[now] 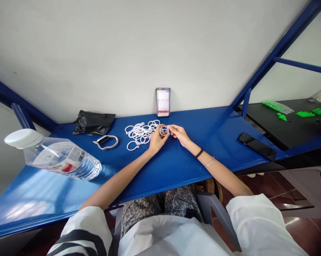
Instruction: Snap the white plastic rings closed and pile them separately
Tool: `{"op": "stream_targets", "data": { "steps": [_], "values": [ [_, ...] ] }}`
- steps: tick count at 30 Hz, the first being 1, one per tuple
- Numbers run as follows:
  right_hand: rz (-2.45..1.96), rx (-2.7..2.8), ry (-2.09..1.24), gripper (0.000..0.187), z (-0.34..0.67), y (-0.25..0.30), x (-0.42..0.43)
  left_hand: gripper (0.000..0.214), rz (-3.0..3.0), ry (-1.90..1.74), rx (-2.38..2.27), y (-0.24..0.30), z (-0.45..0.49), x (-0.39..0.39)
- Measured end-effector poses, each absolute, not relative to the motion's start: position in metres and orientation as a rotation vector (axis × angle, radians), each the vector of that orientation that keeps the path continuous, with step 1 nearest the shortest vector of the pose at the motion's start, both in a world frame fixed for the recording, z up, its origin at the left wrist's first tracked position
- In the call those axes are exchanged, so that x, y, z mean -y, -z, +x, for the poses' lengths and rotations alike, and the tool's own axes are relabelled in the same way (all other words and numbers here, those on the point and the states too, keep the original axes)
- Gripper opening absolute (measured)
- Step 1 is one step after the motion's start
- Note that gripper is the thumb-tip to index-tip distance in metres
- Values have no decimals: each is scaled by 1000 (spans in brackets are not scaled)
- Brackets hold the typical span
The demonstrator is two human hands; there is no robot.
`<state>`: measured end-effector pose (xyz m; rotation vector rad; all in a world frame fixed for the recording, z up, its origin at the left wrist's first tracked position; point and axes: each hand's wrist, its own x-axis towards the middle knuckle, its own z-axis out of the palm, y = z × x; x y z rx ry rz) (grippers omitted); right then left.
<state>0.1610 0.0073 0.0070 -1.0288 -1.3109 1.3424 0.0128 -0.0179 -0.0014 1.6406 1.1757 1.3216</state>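
My left hand [157, 140] and my right hand [178, 133] meet over the blue table [176, 167], both pinching one white plastic ring [164, 131] between their fingertips. A heap of several more white rings [140, 134] lies on the table just left of my hands. My right wrist carries a dark bead bracelet and a thin silver bangle.
A phone [163, 102] leans upright against the white wall behind the rings. A white smartwatch [105, 141] and a crumpled black bag [93, 122] lie to the left. A clear water bottle [56, 154] stands near left. A dark phone [257, 146] lies at right. Green parts [304, 113] sit on a black table.
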Motion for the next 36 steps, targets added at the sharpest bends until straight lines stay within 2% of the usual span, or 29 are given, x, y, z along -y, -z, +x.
{"op": "stream_targets", "data": {
  "steps": [5, 11, 21, 29, 36],
  "values": [
    [-1022, 1319, -1349, 44, 162, -6, -8, 39, 1706, -1320, -1172, 0, 13, 19],
    [-1035, 1347, -1211, 41, 164, -8, -8, 21, 1791, -1350, -1183, -1, 13, 18],
    [-940, 1318, -1185, 35, 163, -12, -6, 29, 1887, -1323, -1147, 2, 13, 16],
    [-917, 1216, -1478, 39, 162, -10, -7, 34, 1672, -1312, -1017, 4, 10, 15],
    [-770, 1131, -1670, 28, 162, -7, -11, 32, 1571, -1330, -914, 2, 10, 16]
  ]
}}
